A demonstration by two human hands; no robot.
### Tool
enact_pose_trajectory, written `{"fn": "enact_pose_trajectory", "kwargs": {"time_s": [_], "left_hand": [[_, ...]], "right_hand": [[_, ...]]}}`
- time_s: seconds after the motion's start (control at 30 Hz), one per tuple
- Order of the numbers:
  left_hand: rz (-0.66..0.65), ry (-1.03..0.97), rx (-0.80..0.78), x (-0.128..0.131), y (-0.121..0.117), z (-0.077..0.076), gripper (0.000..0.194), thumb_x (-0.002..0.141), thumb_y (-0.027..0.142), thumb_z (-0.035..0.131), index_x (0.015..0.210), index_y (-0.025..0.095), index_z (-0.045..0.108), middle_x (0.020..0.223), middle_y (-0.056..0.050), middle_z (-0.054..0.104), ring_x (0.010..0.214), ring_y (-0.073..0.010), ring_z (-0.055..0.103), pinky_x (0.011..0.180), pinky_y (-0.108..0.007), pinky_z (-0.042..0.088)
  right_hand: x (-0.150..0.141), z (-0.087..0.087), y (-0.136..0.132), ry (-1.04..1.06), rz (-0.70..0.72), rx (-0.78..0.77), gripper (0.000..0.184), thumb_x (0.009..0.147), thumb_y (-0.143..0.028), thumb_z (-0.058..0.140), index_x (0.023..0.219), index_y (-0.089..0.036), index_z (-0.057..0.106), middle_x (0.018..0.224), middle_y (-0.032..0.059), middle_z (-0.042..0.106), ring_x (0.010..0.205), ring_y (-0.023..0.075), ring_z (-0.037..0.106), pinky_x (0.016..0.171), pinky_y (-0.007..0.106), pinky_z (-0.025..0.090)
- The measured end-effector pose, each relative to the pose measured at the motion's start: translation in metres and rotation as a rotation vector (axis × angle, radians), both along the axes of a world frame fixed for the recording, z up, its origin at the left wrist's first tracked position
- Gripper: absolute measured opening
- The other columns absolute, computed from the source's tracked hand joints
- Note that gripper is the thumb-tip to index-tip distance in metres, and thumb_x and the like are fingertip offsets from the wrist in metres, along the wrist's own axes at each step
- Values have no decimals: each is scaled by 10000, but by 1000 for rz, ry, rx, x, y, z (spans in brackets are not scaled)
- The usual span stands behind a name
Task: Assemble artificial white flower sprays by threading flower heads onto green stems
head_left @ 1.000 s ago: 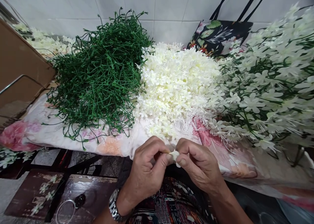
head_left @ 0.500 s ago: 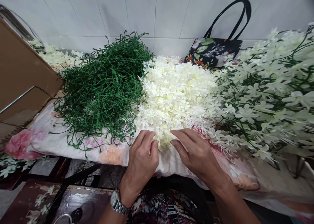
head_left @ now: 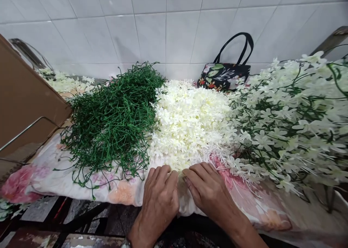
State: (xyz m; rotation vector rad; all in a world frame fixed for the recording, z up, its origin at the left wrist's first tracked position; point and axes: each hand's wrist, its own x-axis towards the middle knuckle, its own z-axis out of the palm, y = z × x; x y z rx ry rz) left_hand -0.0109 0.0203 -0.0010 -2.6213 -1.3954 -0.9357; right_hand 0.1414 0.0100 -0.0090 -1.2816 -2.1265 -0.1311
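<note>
A heap of loose white artificial flower heads lies in the middle of the cloth-covered table. My left hand is at its near edge, fingers curled and thumb against the index finger. Close beside it, my right hand is bent the same way, its thumb and fingertips pointing toward the left hand. Both hands are closed in a pinch. Whatever is between the fingertips is hidden or too small to name. Left of the white heap lies a tangled pile of green plastic stems.
On the right stand finished-looking white flower sprays on green stems. A black floral handbag rests against the tiled wall. A cardboard box is at the left. The floral cloth covers the table edge.
The view has tilted up, so everything sits lower and more wall shows. My hands have drawn closer together, with their fingers bent further down at the heap's near edge.
</note>
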Motion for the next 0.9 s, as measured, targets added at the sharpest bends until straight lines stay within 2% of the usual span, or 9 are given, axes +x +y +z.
{"fn": "enact_pose_trajectory", "kwargs": {"time_s": [0.13, 0.23, 0.37, 0.43, 0.53, 0.73, 0.83, 0.9], "left_hand": [[-26, -130, 68, -5, 2, -4, 215, 797, -11, 436, 792, 159, 567, 729, -65, 592, 688, -199, 557, 645, -324, 435], [-85, -194, 130, -8, 0, -10, 187, 811, -3, 470, 867, 145, 568, 754, -67, 602, 693, -190, 556, 643, -317, 430], [-213, -236, 170, -8, 6, -15, 192, 796, -22, 498, 907, 119, 567, 754, -77, 603, 689, -184, 546, 638, -315, 429], [-269, -256, 190, -8, 11, -15, 193, 790, -29, 507, 913, 107, 567, 751, -83, 599, 692, -182, 544, 639, -316, 432], [-332, -270, 194, -10, 17, -15, 189, 789, -29, 515, 922, 94, 569, 764, -98, 604, 704, -184, 545, 645, -321, 438], [-440, -228, 103, -19, 21, -20, 219, 779, -43, 528, 949, 90, 565, 780, -106, 618, 737, -186, 554, 670, -331, 448], [-451, -224, 93, -20, 22, -18, 216, 785, -39, 518, 950, 93, 565, 770, -97, 612, 723, -178, 548, 663, -326, 441], [-436, -236, 102, -18, 24, -16, 215, 788, -37, 513, 950, 95, 566, 768, -95, 612, 716, -176, 545, 664, -325, 435]], "right_hand": [[9, 4, -3, 53, 4, -11, 219, 867, -58, 421, 773, -154, 594, 692, 51, 564, 680, 162, 478, 629, 294, 380], [27, 5, -12, 100, -35, 29, 172, 867, -70, 444, 820, -149, 589, 693, 44, 577, 670, 148, 504, 616, 277, 409], [65, 8, -22, 25, -281, 155, 113, 855, -86, 497, 825, -165, 572, 735, 50, 604, 724, 152, 548, 674, 277, 461], [83, 11, -28, -3, -400, 198, 107, 845, -78, 513, 822, -168, 566, 734, 51, 604, 706, 149, 552, 654, 273, 459], [97, 17, -35, -14, -494, 229, 111, 840, -76, 516, 831, -175, 565, 730, 44, 605, 691, 141, 561, 653, 271, 466], [80, 25, -35, 31, -489, 189, 115, 863, -113, 496, 841, -183, 585, 725, 28, 614, 663, 119, 590, 612, 237, 493], [67, 25, -27, 48, -436, 157, 115, 870, -112, 493, 860, -176, 587, 754, 38, 617, 702, 123, 584, 645, 238, 487], [61, 24, -21, -14, -392, 98, 133, 884, -114, 468, 852, -162, 588, 765, 50, 607, 727, 132, 566, 658, 241, 471]]}}
